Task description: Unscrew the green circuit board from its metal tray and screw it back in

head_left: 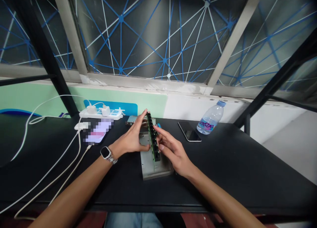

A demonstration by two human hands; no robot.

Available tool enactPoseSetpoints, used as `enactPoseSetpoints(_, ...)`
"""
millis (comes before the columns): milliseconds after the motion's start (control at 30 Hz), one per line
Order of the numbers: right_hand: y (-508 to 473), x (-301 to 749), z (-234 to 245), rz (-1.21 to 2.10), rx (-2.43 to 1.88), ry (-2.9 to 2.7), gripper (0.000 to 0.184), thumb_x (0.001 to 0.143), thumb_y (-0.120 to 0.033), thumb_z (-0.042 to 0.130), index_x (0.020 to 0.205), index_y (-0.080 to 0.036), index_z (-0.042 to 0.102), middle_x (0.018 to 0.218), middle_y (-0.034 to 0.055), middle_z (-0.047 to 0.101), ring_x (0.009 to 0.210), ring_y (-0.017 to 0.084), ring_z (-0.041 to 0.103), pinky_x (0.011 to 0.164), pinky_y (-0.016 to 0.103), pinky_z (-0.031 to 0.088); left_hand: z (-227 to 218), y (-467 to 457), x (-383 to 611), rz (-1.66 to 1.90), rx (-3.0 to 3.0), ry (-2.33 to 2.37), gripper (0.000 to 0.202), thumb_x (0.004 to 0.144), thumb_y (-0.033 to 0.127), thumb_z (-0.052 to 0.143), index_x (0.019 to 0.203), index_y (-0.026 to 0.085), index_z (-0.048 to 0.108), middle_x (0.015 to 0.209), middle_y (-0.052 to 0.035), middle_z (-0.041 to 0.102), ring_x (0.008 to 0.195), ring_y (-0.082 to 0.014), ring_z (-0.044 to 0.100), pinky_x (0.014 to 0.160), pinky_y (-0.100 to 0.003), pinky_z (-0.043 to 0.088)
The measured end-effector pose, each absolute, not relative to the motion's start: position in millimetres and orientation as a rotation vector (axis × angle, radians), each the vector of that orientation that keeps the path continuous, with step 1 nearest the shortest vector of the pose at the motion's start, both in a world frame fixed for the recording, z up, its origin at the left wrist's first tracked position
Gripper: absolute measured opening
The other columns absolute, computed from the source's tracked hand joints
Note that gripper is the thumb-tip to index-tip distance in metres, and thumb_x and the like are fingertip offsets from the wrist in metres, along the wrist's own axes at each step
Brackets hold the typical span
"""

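A green circuit board (pixel 153 135) with a row of black sockets along its edge stands on its side, tilted, between my two hands. My left hand (pixel 132 135) grips it from the left, the thumb low and the fingers near its far end. On the other side, my right hand (pixel 174 152) has its fingertips closed against the board. Under it lies a flat grey metal case (pixel 148 170), partly covered by the board and my right hand. Just behind my left fingers, a smaller metal piece (pixel 132 119) rests on the table. A small blue thing (pixel 158 125) shows past the board.
A black table (pixel 213 175) runs up to the wall. To the right are a dark phone (pixel 189 131) and a water bottle (pixel 210 119). At left lie a lit phone (pixel 99 130), a white power strip (pixel 112 114) and loose white cables (pixel 65 160). Black metal posts (pixel 53 66) flank the window.
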State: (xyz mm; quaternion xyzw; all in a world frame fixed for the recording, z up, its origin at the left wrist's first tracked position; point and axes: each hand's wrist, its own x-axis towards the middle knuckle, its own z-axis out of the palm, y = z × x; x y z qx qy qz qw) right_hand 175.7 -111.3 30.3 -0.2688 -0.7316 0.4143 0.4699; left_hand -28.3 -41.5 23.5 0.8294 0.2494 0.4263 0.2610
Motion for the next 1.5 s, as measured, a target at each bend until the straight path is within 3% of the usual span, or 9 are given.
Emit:
enactPoseSetpoints(233, -113, 176, 29, 1.03, -0.578, -1.826, 0.048, 0.097, -0.033, 0.049, 0.144, -0.027, 0.042, 0.096, 0.0056, 0.054, 0.087, 0.02, 0.052, 0.078, 0.035, 0.046, 28, -33, -36, 1.305, 2.47, 0.643, 0.131, 0.06, 0.016, 0.084, 0.155, 0.03, -0.006, 0.162, -0.0139, 0.01, 0.144, -0.0405, 0.023, 0.114, -0.06, 0.03)
enactPoseSetpoints(400, -114, 175, 26, 0.974, -0.583, -1.871, 0.045, 0.097, -0.035, 0.047, 0.139, -0.023, 0.042, 0.094, 0.0046, 0.054, 0.083, 0.018, 0.052, 0.075, 0.033, 0.044, 32, -30, -41, 1.349, 2.64, 0.61, 0.123, 0.069, 0.022, 0.08, 0.155, 0.028, -0.008, 0.162, -0.0143, 0.01, 0.145, -0.0383, 0.023, 0.115, -0.058, 0.03)
enactPoseSetpoints(600, -117, 170, 31, 0.708, -0.7, -1.913, 0.038, 0.079, -0.027, 0.071, 0.112, -0.021, 0.052, 0.085, 0.0004, 0.055, 0.078, 0.016, 0.054, 0.075, 0.03, 0.043, 35, -31, -43, 1.333, 2.744, 0.628, 0.115, 0.075, 0.025, 0.076, 0.155, 0.028, -0.007, 0.161, -0.0148, 0.015, 0.145, -0.0367, 0.022, 0.115, -0.057, 0.03)
enactPoseSetpoints(767, -115, 175, 35, 0.725, -0.782, -1.862, 0.018, 0.083, -0.025, 0.064, 0.097, -0.02, 0.053, 0.081, -0.0003, 0.052, 0.074, 0.016, 0.05, 0.072, 0.029, 0.041, 33, -31, -42, 1.322, 2.67, 0.688, 0.115, 0.071, 0.019, 0.075, 0.156, 0.026, -0.002, 0.16, -0.0154, 0.018, 0.145, -0.0361, 0.022, 0.115, -0.055, 0.032)
enactPoseSetpoints(900, -108, 183, 34, 0.877, -0.83, -1.699, 0.011, 0.087, -0.029, 0.056, 0.084, -0.019, 0.052, 0.072, -0.0023, 0.046, 0.067, 0.014, 0.044, 0.064, 0.026, 0.037, 37, -33, -43, 1.372, 2.561, 0.746, 0.1, 0.068, 0.016, 0.076, 0.152, 0.024, 0.023, 0.155, -0.0148, 0.03, 0.141, -0.0336, 0.032, 0.115, -0.054, 0.032)
enactPoseSetpoints(1067, -101, 184, 33, 1.106, -0.862, -1.465, 0.019, 0.085, -0.029, 0.054, 0.071, -0.02, 0.047, 0.064, -0.0044, 0.038, 0.058, 0.012, 0.035, 0.056, 0.024, 0.032, 45, -35, -47, 1.418, 2.637, 0.625, 0.036, 0.079, 0.015, 0.069, 0.114, 0.018, 0.064, 0.122, -0.0118, 0.065, 0.119, -0.0251, 0.058, 0.102, -0.047, 0.047)
enactPoseSetpoints(1200, -100, 186, 35, 1.188, -0.929, -1.464, 0.034, 0.09, -0.042, 0.054, 0.067, -0.018, 0.05, 0.064, -0.0023, 0.045, 0.06, 0.013, 0.044, 0.059, 0.026, 0.037, 50, -36, -48, 1.457, 2.589, 0.527, 0.017, 0.084, 0.014, 0.066, 0.099, 0.016, 0.072, 0.102, -0.0104, 0.074, 0.101, -0.0213, 0.068, 0.091, -0.04, 0.054)
enactPoseSetpoints(1333, -104, 186, 41, 1.131, -1.029, -1.605, 0.049, 0.091, -0.053, 0.052, 0.057, -0.018, 0.047, 0.054, -0.0028, 0.043, 0.052, 0.012, 0.04, 0.053, 0.026, 0.033, 51, -37, -46, 1.34, 2.339, 0.631, 0.011, 0.085, 0.02, 0.068, 0.093, 0.017, 0.075, 0.097, -0.0089, 0.076, 0.093, -0.0204, 0.071, 0.087, -0.036, 0.055)
enactPoseSetpoints(1500, -108, 185, 40, 1.113, -0.88, -1.629, 0.041, 0.095, -0.048, 0.048, 0.067, -0.018, 0.049, 0.062, -0.0019, 0.047, 0.059, 0.013, 0.047, 0.059, 0.027, 0.038, 40, -31, -41, 0.965, 1.958, 0.743, 0.01, 0.078, 0.025, 0.074, 0.08, 0.015, 0.073, 0.08, -0.0047, 0.074, 0.075, -0.0164, 0.069, 0.071, -0.028, 0.053)
